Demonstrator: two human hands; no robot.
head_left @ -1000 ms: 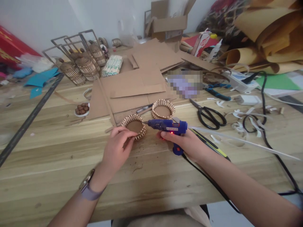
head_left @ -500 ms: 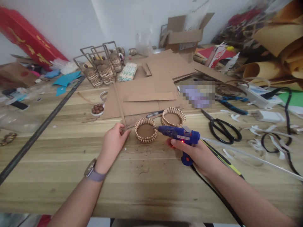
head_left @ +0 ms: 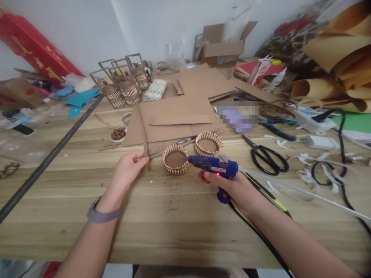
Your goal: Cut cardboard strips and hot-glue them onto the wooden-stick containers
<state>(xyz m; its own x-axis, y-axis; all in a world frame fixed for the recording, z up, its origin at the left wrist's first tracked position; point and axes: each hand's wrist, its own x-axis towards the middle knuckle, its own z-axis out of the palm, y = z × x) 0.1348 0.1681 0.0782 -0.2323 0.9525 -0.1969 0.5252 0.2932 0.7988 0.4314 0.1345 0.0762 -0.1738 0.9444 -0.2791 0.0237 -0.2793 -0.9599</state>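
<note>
My right hand [head_left: 227, 185] is wrapped round a blue glue gun [head_left: 213, 165] with a small red light. The gun's nozzle points left, at the right rim of a round basket [head_left: 175, 170] with a brown base and a wall of pale sticks. A second similar basket [head_left: 208, 153] stands just behind the gun. My left hand [head_left: 131, 168], a watch on its wrist, pinches the near end of a thin brown strip [head_left: 144, 135], left of the first basket. The strip's far end lies over the cardboard [head_left: 174, 106].
Black scissors [head_left: 266, 156], blue-handled pliers [head_left: 279, 130] and a yellow-black tool [head_left: 269, 195] lie to the right. A bowl of brown balls [head_left: 118, 134] is at the left, with handled baskets [head_left: 129, 90] behind. A dark bar [head_left: 55, 154] crosses the left side.
My left hand has moved slightly left and closed on the end of the brown strip, which has shifted with it. The glue gun still points at the first basket.
</note>
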